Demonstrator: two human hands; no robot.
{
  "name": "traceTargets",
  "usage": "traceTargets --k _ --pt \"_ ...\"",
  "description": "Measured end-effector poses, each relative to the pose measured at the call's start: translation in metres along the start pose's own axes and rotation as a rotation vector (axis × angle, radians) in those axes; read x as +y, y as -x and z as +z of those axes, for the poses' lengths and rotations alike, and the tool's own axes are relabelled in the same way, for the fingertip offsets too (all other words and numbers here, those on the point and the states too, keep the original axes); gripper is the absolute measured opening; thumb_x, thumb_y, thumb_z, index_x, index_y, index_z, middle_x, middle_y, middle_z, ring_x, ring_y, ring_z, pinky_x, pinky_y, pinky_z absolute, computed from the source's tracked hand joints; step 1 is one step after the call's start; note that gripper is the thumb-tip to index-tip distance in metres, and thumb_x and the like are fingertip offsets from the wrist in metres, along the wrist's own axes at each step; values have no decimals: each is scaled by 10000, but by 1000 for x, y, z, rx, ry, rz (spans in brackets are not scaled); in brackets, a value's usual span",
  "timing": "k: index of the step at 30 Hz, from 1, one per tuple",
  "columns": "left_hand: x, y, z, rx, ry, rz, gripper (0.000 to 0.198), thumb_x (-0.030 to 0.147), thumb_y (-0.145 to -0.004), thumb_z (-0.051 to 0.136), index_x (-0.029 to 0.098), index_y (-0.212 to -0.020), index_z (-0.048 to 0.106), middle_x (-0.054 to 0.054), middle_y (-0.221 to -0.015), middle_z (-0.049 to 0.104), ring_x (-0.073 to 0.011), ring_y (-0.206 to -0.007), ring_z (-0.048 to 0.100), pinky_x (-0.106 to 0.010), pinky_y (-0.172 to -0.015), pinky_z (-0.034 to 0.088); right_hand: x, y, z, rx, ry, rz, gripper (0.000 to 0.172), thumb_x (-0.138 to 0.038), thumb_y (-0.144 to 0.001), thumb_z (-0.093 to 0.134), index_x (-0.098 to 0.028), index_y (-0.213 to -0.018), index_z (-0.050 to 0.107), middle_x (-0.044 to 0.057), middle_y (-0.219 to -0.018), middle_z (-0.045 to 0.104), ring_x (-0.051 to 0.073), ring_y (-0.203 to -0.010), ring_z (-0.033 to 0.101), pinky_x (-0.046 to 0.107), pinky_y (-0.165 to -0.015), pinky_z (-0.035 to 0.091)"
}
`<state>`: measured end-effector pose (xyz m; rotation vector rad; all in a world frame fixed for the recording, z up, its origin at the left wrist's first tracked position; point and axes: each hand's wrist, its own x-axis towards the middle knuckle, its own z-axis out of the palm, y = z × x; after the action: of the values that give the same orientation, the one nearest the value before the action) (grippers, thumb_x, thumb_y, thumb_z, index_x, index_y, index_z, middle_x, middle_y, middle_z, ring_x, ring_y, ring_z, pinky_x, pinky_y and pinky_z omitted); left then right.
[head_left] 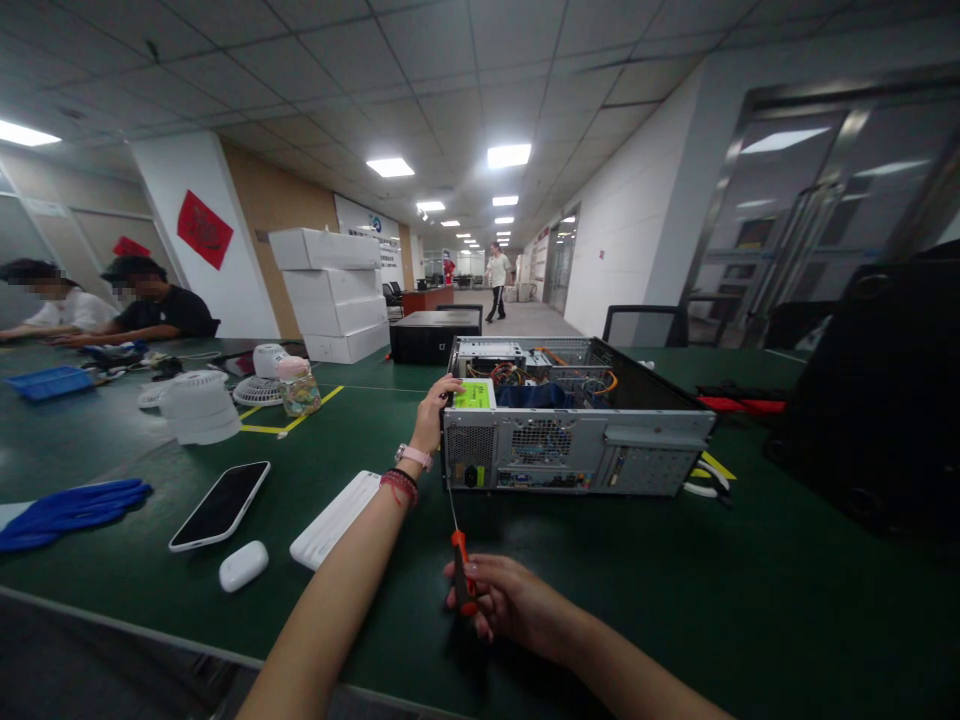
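Nearest, the right hand (525,603) grips a red-and-black screwdriver (463,580), its shaft pointing at the lower left corner of an open desktop computer case (585,432) on the desk (675,600). I can't tell whether the tip touches; I'd line it up squarely and press gently. The left hand (433,413) rests, fingers bent, by the power supply (475,394); how firmly it holds I can't tell, but it should brace that corner. The earbud case (244,566), smartphone (220,507) and blue glove (75,510) lie aside, out of the screwdriver's way. Farther off stand small fans (199,408), then white boxes (326,290).
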<state>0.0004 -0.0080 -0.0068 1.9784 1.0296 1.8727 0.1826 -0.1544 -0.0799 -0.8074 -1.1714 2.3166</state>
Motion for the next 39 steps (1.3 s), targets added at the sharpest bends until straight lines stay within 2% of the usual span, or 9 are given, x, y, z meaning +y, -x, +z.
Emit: traceTargets --k 9,16,19,24,33,36,39 --pt "3 0 0 13 9 -12 360 254 -840 272 164 -837 621 -85 -1121 624 -213 -1205 488 -381 -1075 319 -1 2 0 48 -21 22 342 -370 -661 702 -157 -846 509 -43 -593 578 30 -394 429 196 -453 278" --pt "2 0 0 15 13 -6 356 249 -838 287 162 -842 633 -83 -1123 631 -221 -1207 488 -398 -1081 315 -4 4 1 28 4 40 318 -371 -702 663 -106 -863 589 -47 -562 538 14 -388 384 198 -475 285" --pt "2 0 1 24 17 5 359 246 -838 283 162 -836 632 -85 -1113 633 -220 -1200 493 -399 -1081 315 -4 4 2 14 7 43 314 -387 -706 656 -115 -844 582 -41 -588 560 20 -396 408 199 -470 290" --pt "3 0 1 26 31 0 362 258 -836 279 154 -837 626 -94 -1105 628 -221 -1201 488 -393 -1084 310 -3 3 0 -9 22 48 341 -424 -730 617 -128 -883 546 47 -709 670 44 -413 464 199 -445 283" --pt "2 1 1 23 28 -1 361 266 -838 281 158 -841 626 -93 -1118 622 -216 -1196 491 -386 -1087 307 -1 1 0 27 23 25 343 -418 -696 663 -150 -848 512 -15 -606 608 28 -348 400 191 -399 245" --pt "3 1 1 21 25 -2 358 260 -839 276 166 -841 621 -85 -1118 624 -213 -1205 486 -381 -1083 310 -1 2 -1 31 18 15 371 -455 -716 635 -141 -882 533 -7 -641 610 35 -370 428 190 -404 257" --pt "3 1 1 17 20 -5 358 257 -839 273 167 -844 620 -83 -1117 626 -214 -1211 482 -381 -1080 310 0 0 -4 4 -1 41 433 -492 -739 562 -128 -973 548 46 -757 658 60 -428 500 194 -427 303"
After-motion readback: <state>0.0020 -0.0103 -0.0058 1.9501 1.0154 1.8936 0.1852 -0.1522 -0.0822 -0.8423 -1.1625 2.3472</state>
